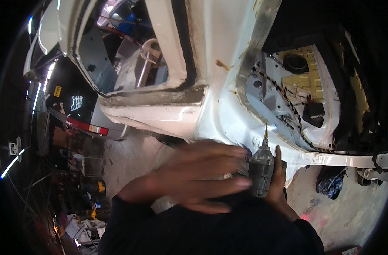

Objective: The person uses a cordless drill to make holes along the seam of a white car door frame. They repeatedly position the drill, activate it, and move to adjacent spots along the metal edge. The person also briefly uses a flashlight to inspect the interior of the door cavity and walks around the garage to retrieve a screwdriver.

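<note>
My right hand (278, 182) grips a cordless drill (261, 172), grey and black, with a gold bit pointing up at the white car body panel (221, 114) beside the opening's seam. My left hand (202, 178) is motion-blurred just left of the drill, its fingers apart and reaching toward it; I cannot tell whether they touch it. The panel has patches of bare, dirty metal and brownish marks. An opening to the upper right shows wiring (291, 102) and a yellowish inner panel (313, 68).
A dark vehicle (72, 108) with a red tail light stands at the left. Cluttered items (81, 227) lie at the lower left. A bundled dark bag or cloth (330, 185) sits on the concrete floor (317, 216) at the right. Another opening with a dark seal (183, 63) is at the upper left.
</note>
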`<state>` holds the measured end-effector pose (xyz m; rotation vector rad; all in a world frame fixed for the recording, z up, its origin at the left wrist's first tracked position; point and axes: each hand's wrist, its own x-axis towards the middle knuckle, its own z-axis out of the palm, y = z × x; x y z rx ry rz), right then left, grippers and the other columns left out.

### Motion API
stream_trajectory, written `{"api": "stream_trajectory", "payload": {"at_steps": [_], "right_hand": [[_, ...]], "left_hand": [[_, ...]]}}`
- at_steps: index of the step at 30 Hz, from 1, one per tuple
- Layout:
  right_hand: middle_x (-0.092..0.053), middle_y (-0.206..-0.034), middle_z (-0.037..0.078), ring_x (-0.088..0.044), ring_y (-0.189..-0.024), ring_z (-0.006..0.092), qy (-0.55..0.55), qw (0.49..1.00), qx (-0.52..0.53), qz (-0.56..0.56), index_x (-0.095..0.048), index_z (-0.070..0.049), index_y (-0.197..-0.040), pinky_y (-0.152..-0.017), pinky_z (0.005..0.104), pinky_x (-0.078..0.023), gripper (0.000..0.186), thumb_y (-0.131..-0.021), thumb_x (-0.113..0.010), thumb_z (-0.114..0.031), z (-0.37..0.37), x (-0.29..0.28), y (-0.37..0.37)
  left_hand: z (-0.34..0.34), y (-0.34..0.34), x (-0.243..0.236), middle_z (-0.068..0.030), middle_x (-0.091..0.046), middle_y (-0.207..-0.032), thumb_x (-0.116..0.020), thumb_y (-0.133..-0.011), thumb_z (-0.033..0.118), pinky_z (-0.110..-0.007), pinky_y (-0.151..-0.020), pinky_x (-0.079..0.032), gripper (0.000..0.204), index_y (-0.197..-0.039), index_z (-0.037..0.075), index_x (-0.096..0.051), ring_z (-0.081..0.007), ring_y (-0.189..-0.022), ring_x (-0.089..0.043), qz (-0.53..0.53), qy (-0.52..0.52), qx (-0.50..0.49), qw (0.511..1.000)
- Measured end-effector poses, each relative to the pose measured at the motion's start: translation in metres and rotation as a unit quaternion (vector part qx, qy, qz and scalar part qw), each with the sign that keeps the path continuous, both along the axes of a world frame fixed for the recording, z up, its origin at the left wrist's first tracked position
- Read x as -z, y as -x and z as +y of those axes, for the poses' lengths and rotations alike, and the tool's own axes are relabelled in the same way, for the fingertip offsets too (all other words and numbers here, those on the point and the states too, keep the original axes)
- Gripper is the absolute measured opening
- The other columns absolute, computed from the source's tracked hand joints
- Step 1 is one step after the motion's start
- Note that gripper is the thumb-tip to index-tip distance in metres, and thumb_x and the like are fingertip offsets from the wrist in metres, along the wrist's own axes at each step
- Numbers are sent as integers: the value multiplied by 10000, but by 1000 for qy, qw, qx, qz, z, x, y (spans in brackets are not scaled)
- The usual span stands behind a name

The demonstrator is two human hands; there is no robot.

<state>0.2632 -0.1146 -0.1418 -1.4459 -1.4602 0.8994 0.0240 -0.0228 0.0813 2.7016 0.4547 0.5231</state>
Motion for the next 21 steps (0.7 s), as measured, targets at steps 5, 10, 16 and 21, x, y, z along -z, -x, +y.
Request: {"api": "stream_trajectory", "payload": {"at_steps": [5,10,16,21], "right_hand": [[-749,-1223,217,-784,-1033,344,-118,993,-4,-9,-307,11,-1646,-866,423,-634,981,-864,-875,-154,2,-3,7],[-737,-1112,209,-768,-911,372,-164,986,9,-38,-451,-17,-1589,-785,452,-629,863,-831,-846,-136,8,0,4],[-686,-995,158,-721,-781,341,-148,987,3,-56,-496,-64,-1583,-687,446,-591,823,-816,-790,-109,8,-1,-2],[-678,-984,146,-712,-767,318,-163,984,16,-68,-493,-80,-1593,-686,432,-591,833,-819,-794,-133,10,-1,0]], "left_hand": [[77,76,-110,-225,-518,-1527,-759,-856,762,-466,-1029,-538,1183,-1607,-67,-376,-338,-1337,-584,-283,-2,-278,918],[156,62,-111,-233,-282,-1739,-642,-560,1064,-523,-1329,-228,1631,-1661,-76,-256,-379,-1630,-241,-205,273,-167,925],[187,15,-106,-266,-296,-1720,-681,-688,975,-600,-1316,-244,1477,-1677,-33,-248,-433,-1623,-231,-287,484,57,824],[192,-10,-113,-283,-304,-1709,-678,-735,941,-636,-1297,-273,1403,-1681,-6,-257,-465,-1611,-239,-231,543,123,798]]}}
